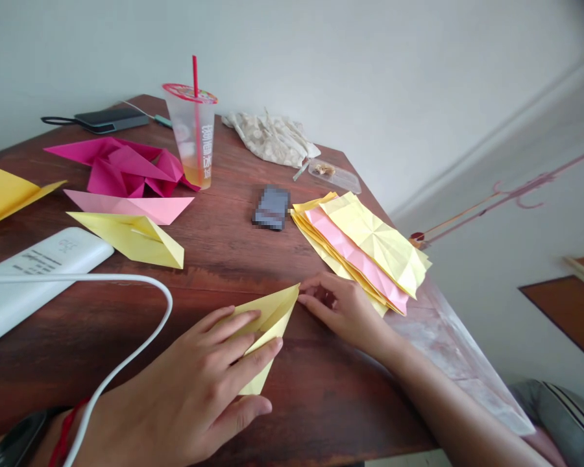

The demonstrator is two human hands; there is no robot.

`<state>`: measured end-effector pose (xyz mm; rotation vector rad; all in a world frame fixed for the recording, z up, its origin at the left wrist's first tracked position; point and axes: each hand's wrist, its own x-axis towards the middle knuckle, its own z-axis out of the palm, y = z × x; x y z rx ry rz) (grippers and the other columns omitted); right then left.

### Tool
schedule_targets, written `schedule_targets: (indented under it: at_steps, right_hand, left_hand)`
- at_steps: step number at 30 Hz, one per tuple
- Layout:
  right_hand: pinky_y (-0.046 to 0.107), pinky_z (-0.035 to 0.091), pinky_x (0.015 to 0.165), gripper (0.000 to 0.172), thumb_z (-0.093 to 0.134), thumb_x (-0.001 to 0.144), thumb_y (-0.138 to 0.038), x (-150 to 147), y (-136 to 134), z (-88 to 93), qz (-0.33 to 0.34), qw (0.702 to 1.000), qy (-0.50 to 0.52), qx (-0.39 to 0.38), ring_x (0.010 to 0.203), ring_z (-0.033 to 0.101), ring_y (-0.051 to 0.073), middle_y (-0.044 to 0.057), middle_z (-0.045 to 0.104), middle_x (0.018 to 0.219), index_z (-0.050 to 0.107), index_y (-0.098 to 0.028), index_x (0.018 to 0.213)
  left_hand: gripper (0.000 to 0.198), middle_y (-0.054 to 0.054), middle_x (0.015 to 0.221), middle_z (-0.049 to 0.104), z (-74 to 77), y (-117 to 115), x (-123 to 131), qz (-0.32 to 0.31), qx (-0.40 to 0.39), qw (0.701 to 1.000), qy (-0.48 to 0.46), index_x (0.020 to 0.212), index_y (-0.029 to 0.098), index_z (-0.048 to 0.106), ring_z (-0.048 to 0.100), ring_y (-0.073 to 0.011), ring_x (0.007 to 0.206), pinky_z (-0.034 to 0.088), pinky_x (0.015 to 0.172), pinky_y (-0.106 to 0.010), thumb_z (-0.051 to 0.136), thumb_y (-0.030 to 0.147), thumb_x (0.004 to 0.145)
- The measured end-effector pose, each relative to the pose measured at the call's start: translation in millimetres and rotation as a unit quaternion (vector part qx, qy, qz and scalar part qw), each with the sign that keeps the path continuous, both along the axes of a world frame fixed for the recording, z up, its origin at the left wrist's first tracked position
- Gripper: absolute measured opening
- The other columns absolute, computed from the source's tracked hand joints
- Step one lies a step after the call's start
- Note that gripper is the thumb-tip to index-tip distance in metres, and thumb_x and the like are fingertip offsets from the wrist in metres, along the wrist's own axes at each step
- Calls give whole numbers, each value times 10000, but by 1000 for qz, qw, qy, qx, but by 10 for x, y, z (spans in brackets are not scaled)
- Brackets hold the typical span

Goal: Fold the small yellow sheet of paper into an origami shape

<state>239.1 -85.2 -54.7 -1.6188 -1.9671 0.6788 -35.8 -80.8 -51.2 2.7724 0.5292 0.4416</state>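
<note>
A folded yellow paper (272, 311) lies on the brown wooden table (214, 259) near its front. My left hand (199, 383) rests flat on it, fingers stretched out and pressing the paper down. My right hand (343, 308) lies just right of the paper's pointed tip, its fingertips touching the tip and the tabletop, fingers loosely curled. A stack of creased yellow and pink sheets (363, 250) sits just beyond my right hand.
Folded yellow (136, 237), pale pink (131, 206) and magenta (126, 165) paper pieces lie at the left. A plastic cup with a red straw (194, 133), a small dark object (271, 207), a cloth (272, 137), a white device (34, 266) with cable (141, 344) and a dark phone (109, 119) share the table.
</note>
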Motion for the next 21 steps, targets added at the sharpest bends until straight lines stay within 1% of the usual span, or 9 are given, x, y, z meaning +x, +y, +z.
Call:
schedule_targets:
  at_steps: [3, 7, 9, 11, 12, 14, 16, 18, 21]
  right_hand:
    - [237, 461, 559, 186, 659, 914, -323, -72, -59, 12, -1, 998, 42, -48, 664, 597, 136, 3, 682, 807, 666, -218, 1066]
    - [240, 489, 596, 267, 606, 952, -370, -113, -82, 39, 17, 989, 117, -90, 723, 625, 145, 25, 693, 856, 635, -220, 1171]
    - [251, 521, 625, 370, 585, 962, -406, -122, -58, 16, 9, 974, 196, -111, 809, 663, 165, 56, 712, 970, 571, -232, 1288]
    - [276, 558, 666, 514, 609, 938, -455, -138, -27, -22, -10, 948, 286, -142, 892, 688, 190, 81, 715, 1089, 481, -253, 1393]
    - [295, 572, 691, 564, 632, 918, -477, -151, -14, -40, -19, 933, 322, -160, 907, 697, 200, 84, 718, 1107, 464, -260, 1411]
    - [329, 584, 746, 559, 667, 886, -498, -183, -1, -64, -29, 910, 365, -193, 898, 709, 211, 75, 734, 1077, 528, -252, 1368]
    - [340, 580, 768, 469, 683, 870, -496, -218, -1, -68, -33, 901, 380, -206, 871, 712, 214, 72, 743, 1038, 638, -222, 1248]
    - [329, 573, 746, 394, 707, 848, -485, -247, -2, -62, -46, 899, 384, -206, 821, 707, 206, 71, 749, 987, 711, -193, 1111]
    - [282, 539, 654, 355, 754, 801, -475, -268, 12, -61, -80, 895, 382, -216, 714, 678, 176, 56, 745, 866, 739, -168, 980]
  left_hand:
    - [499, -76, 1430, 591, -5, -18, 11, 9, -22, 1000, -4, 1456, 209, 509, 495, -263, 1359, 363, 1177, -406, 556, 317, 971]
    - [568, -86, 1479, 542, -8, -40, 7, 18, -48, 999, -3, 1501, 200, 441, 435, -264, 1412, 332, 1202, -427, 564, 269, 951]
    - [642, -95, 1529, 481, 0, -64, -3, 18, -44, 999, -4, 1534, 203, 381, 372, -281, 1454, 307, 1209, -468, 588, 275, 931]
    - [717, -101, 1586, 391, 17, -91, -14, 11, -33, 999, 0, 1558, 214, 324, 289, -304, 1493, 292, 1204, -515, 617, 301, 909]
    - [743, -102, 1607, 349, 29, -102, -17, 5, -25, 1000, 2, 1564, 224, 306, 254, -311, 1506, 290, 1198, -532, 628, 319, 901]
    - [771, -103, 1626, 300, 54, -117, -18, -6, -14, 1000, 9, 1570, 245, 288, 219, -316, 1517, 288, 1190, -550, 643, 349, 894]
    - [786, -100, 1627, 296, 75, -120, -13, -21, -12, 1000, 11, 1570, 278, 285, 221, -315, 1517, 278, 1188, -559, 660, 382, 887]
    - [798, -89, 1619, 320, 86, -118, -8, -37, -18, 999, 4, 1561, 325, 298, 242, -315, 1511, 258, 1193, -562, 687, 420, 871]
    - [814, -75, 1581, 405, 89, -112, -8, -63, -29, 997, -15, 1544, 382, 318, 312, -306, 1485, 226, 1206, -551, 728, 423, 842]
